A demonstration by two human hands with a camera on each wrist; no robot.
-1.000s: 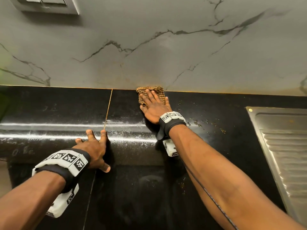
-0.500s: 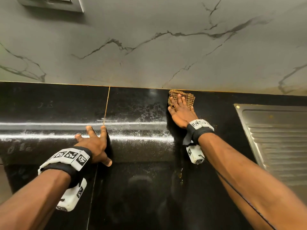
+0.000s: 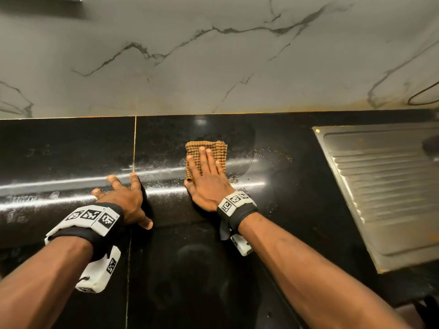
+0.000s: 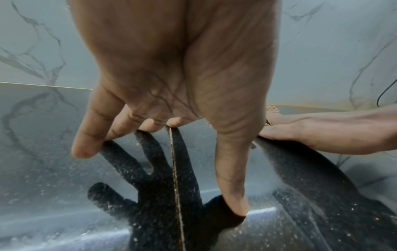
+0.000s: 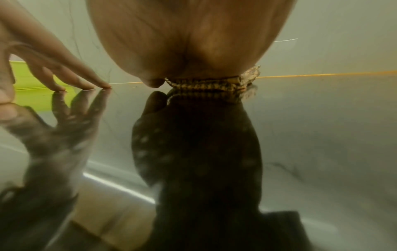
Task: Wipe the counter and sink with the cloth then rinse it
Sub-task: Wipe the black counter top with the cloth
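Since half a second ago the cloth (image 3: 206, 155) has slid from the marble wall (image 3: 213, 55) toward the front of the glossy black tabletop (image 3: 285, 210), under the right hand (image 3: 206, 179), which presses it with flat, straight fingers. Left hand (image 3: 123, 198) rests spread and empty beside the gold seam (image 3: 135, 143); crumbs (image 3: 273, 154) lie near the steel drainboard (image 3: 384, 191)
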